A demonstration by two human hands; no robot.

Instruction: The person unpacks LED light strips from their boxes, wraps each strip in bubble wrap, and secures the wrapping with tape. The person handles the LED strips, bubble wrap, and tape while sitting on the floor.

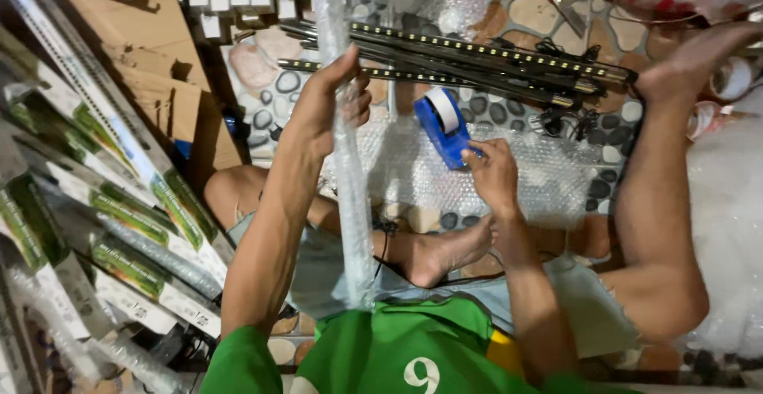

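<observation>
Currently left hand (330,104) clamps the bubble-wrapped tube (350,195), upright over the lap. Right hand (493,173) pinches at the blue tape dispenser (443,128) on the bubble-wrap sheet (548,175). Advice: keep wrap taut, draw tape straight.

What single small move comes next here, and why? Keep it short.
Probably pull a strip of tape free from the blue tape dispenser. The right hand already rests on it, while the left hand grips the long bubble-wrapped bar upright, and no tape shows on the wrap where the hand holds it.
</observation>
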